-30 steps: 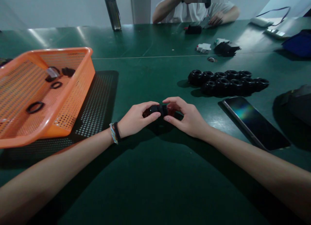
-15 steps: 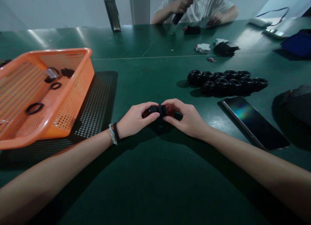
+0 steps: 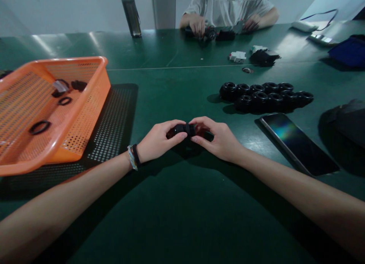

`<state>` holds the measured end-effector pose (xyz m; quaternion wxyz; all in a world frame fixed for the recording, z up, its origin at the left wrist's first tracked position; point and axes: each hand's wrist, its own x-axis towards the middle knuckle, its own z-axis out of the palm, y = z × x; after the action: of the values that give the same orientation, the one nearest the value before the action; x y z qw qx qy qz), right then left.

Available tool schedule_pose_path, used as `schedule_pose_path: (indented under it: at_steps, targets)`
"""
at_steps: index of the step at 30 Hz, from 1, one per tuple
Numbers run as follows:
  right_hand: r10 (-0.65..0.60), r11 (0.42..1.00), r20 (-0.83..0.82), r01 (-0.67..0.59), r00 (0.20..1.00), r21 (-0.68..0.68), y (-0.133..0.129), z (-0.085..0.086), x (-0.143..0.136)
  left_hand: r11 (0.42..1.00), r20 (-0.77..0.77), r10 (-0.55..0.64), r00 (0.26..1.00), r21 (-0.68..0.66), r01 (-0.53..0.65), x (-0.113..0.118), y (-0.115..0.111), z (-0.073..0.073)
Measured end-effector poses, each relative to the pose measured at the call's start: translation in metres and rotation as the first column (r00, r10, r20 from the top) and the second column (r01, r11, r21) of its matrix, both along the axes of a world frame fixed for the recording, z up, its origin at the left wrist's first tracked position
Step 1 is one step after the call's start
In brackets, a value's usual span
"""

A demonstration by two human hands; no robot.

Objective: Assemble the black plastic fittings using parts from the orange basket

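Between my two hands is a small black cylindrical part (image 3: 186,129), held level above the green table (image 3: 182,210). My left hand (image 3: 159,139) pinches its left end between thumb and fingers. On the other end, the thumb and fingertips of my right hand (image 3: 219,140) are closed round the part. Its ends are partly covered by my fingers. Several black ring-topped parts (image 3: 259,98) stand in two rows beyond my right hand.
An orange basket (image 3: 94,100) with black rings is at left. A phone (image 3: 299,144) lies at right, near a dark object (image 3: 349,121). Farther back are a bottle (image 3: 131,13), white pieces (image 3: 237,57), a blue item (image 3: 349,51) and a person (image 3: 228,15) across the table.
My hands and the black part have hardly moved. Across the table, the other person's hand has come down to the tabletop with the dark tool it held raised.
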<state>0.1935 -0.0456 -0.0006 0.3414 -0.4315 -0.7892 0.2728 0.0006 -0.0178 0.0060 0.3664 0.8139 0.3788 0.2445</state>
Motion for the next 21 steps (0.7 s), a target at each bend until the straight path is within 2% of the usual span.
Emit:
schedule_pose_path:
  at_steps: [21]
  targets:
    - [-0.021, 1.0, 0.031, 0.021, 0.999, -0.022, 0.0002, 0.0006, -0.001, 1.0, -0.046, 0.004, 0.999, 0.027, -0.002, -0.0001, -0.0008, 0.0018]
